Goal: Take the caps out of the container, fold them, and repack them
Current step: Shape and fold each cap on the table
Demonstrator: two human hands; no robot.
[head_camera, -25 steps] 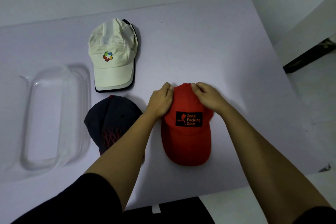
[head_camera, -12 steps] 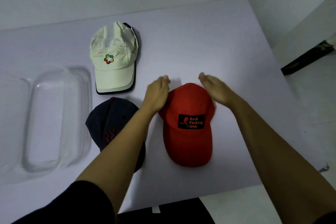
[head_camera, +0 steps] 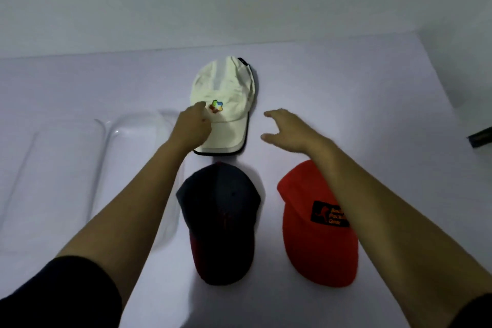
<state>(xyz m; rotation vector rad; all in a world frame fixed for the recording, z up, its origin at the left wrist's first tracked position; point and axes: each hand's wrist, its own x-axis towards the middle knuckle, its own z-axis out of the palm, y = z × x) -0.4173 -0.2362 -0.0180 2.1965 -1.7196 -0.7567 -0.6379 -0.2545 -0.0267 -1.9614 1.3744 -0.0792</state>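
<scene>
Our left hand [head_camera: 192, 128] on the white cap [head_camera: 229, 88], grip we cannot tell, our right hand [head_camera: 288, 129] spread open, cap just to its left

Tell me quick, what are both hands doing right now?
Left hand: on the white cap; fingers hidden, grip cannot be told.
Right hand: open, holding nothing.

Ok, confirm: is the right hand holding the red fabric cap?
No, the right hand hangs open beyond the red fabric cap, holding nothing.
</scene>
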